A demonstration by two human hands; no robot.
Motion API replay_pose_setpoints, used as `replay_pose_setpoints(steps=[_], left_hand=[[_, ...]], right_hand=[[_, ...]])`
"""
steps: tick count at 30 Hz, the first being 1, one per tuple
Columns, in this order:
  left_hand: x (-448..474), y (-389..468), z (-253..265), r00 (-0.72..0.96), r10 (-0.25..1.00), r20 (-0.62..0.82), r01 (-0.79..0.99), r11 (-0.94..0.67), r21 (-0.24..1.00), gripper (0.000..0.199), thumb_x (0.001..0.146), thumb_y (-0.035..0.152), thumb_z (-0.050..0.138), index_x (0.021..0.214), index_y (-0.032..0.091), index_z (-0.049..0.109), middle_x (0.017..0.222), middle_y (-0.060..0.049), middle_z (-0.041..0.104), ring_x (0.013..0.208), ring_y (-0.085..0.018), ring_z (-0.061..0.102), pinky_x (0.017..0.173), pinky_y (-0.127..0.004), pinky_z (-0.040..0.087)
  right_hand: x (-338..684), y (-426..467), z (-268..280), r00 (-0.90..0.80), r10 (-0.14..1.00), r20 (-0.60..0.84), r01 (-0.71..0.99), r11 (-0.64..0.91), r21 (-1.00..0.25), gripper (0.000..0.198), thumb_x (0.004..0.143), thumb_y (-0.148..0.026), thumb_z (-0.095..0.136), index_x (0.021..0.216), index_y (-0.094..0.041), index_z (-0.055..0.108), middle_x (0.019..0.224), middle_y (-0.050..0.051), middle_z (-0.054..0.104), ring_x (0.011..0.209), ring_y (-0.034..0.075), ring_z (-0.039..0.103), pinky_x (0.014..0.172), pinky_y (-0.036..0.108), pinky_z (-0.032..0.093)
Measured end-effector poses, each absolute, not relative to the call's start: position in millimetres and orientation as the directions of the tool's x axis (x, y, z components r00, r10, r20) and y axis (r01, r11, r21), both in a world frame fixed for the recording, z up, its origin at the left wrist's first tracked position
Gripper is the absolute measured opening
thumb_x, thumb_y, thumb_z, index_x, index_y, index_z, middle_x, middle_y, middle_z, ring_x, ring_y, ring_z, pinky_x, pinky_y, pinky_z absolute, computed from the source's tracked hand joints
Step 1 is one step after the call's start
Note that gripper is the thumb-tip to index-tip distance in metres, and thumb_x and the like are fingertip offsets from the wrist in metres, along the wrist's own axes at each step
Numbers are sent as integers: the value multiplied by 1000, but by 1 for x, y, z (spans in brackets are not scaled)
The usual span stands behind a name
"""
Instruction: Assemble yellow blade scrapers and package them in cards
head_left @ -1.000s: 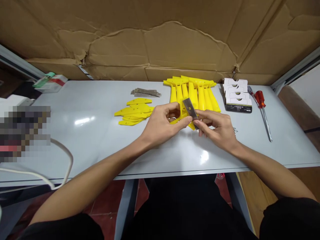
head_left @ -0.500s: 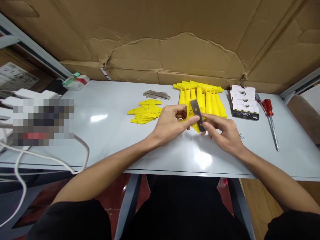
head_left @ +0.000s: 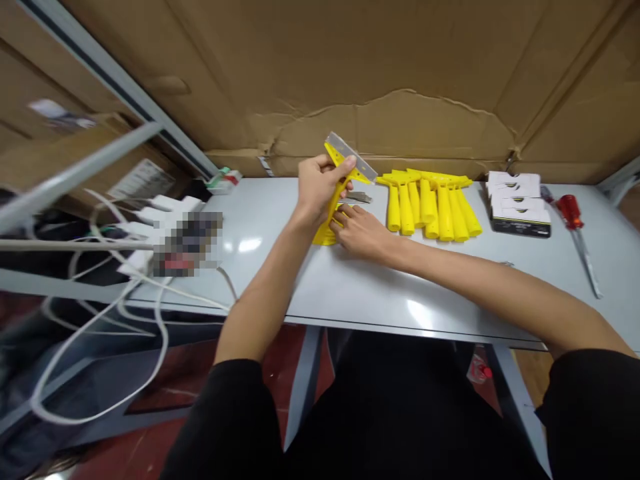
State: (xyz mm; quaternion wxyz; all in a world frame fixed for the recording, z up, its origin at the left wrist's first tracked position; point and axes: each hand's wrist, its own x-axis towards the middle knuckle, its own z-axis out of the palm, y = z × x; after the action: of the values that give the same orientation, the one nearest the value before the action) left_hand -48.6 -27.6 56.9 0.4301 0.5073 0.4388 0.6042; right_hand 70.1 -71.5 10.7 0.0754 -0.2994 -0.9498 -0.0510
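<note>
My left hand [head_left: 316,190] is closed round a yellow plastic scraper handle [head_left: 331,200], raised above the table with its wide head up. A flat grey blade [head_left: 343,145] lies along that head, and my thumb presses on it. My right hand [head_left: 365,233] is at the pile of flat yellow plates [head_left: 325,237], its bent fingers apart and touching them. The thumb and fingertips are partly hidden, and no lifted plate shows in them. Just behind this hand is a small stack of grey blades [head_left: 361,197].
Several yellow handles [head_left: 433,207] lie in a row at the back. To their right are white and black boxes [head_left: 520,207] and a red-handled screwdriver [head_left: 570,213]. White cables [head_left: 160,333] hang over the left edge. A cardboard wall [head_left: 400,53] stands behind the table.
My left hand has carried the handle and blade up and turned the head upward. My right hand has let go of them and moved left to the yellow plates. The view has shifted left.
</note>
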Motion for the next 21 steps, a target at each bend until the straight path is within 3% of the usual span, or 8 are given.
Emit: replay_pose_setpoints(steps=[4,11,13,15,17,19,21], left_hand=[[-57,-21,54,-117,960,256,-78,-266,961,29,85,24,86,71,17,62,66,2,59,51,-7,55,41,-20,37],[-60,-19,53,-98,945,311,-41,-316,948,23,85,27,87,75,18,68,66,1,63,52,-8,56,42,-19,40],[-60,-20,54,-98,947,306,-19,-309,951,27,84,31,89,75,18,67,67,1,64,53,-8,59,42,-19,40],[-58,-22,55,-99,952,291,3,-292,956,28,83,32,89,75,17,66,67,1,65,54,-8,59,42,-18,40],[-53,-28,55,-54,963,264,19,-264,964,24,84,29,87,76,16,68,66,0,65,52,-8,58,43,-18,42],[-43,-38,53,48,974,222,31,-223,974,19,83,26,86,79,15,71,66,-1,67,50,-8,57,44,-20,44],[-29,-51,49,182,970,162,39,-171,984,18,82,27,86,82,15,73,71,-4,71,50,-10,58,44,-21,45]], right_hand=[[53,-63,1,-808,561,178,577,815,53,30,98,-7,43,107,-6,72,107,18,71,111,28,57,96,43,42],[69,-73,1,-796,568,208,597,792,125,45,106,-11,25,119,-13,67,113,13,70,109,23,57,91,41,42],[82,-81,5,-777,546,313,597,797,92,43,108,-14,26,116,-15,68,114,12,70,108,21,58,90,39,44],[106,-93,11,-678,515,524,582,812,-45,35,108,-19,34,111,-16,69,111,10,69,104,18,60,89,38,48],[141,-107,18,-474,546,691,491,815,-308,27,106,-23,44,112,-18,70,108,8,67,100,15,62,87,35,54],[182,-117,28,-274,720,638,346,693,-633,27,106,-32,51,125,-22,66,115,7,65,96,12,65,83,31,59],[222,-118,38,-111,869,482,197,495,-846,36,100,-44,62,130,-24,65,123,6,63,90,10,66,73,27,62]])
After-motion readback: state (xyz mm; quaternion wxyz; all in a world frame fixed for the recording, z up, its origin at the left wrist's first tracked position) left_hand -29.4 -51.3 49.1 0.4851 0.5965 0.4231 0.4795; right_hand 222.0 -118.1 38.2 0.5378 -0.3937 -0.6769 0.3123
